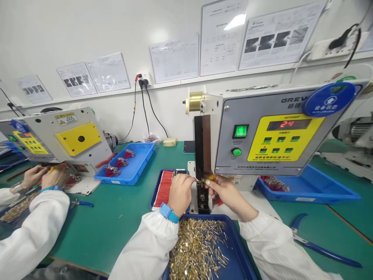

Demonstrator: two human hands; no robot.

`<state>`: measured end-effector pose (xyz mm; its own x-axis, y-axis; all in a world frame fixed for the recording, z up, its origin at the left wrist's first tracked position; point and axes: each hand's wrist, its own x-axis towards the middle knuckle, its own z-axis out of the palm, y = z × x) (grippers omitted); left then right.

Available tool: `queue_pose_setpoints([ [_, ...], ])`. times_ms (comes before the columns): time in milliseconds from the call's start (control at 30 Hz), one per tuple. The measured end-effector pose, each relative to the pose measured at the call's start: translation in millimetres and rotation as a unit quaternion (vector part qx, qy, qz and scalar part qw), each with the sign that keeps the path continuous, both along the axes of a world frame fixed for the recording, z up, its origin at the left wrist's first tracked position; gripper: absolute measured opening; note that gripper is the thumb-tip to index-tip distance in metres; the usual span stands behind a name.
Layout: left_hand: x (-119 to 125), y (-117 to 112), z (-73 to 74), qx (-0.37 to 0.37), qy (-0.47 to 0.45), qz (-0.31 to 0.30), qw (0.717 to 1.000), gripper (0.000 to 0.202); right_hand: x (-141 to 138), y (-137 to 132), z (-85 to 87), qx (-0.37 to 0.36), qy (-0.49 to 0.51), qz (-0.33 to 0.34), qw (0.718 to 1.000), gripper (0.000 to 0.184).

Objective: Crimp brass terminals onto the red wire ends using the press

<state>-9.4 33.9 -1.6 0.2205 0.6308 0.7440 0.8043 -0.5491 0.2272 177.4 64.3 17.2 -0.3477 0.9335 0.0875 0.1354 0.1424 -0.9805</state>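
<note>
The person's left hand (180,192), with a blue wrist band (168,212) at the cuff, and right hand (225,192) both work at the dark vertical ram column (199,147) of a bench-top terminal press (271,168). The left fingers (189,179) are closed in a pinch on a thin metal terminal (199,181), the fine detail of which is too small to resolve. The right fingers (210,183) are likewise closed, gripping a small yellow item (210,177) whose exact form cannot be determined. The terminal lies just in front of the column, between the two hands, with its long axis running roughly level across the view: the left hand is nearer to it, and the yellow item sits immediately to its right. Below the hands, a blue tray (233,241) holds a loose heap of brass terminals (198,249), while a tray of red wires (163,188) stands just beyond the left hand. The green bench (96,233) also carries blue-handled pliers (320,245) at the far right and a blue tray of red wire bundles (125,163) to the left — beside a second press, where a co-worker's hands (43,175) are busy with separate work.
</note>
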Motion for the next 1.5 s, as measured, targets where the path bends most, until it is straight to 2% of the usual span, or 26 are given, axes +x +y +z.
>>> queue_pose_setpoints([
  [467,0,1,0.2,0.023,-0.015,-0.007,1.0,0.026,-3,0,-1.8,-0.011,0.023,-0.022,0.999,0.034],
  [733,1,-1,3.9,0.039,-0.031,0.004,0.999,0.02,-10,-3,-7.7,-0.015,0.066,-0.062,0.996,0.037],
  [1500,0,0,2.1,0.024,-0.011,0.008,1.0,0.021,-12,-5,-7.4,0.004,0.034,-0.073,0.997,0.035],
])
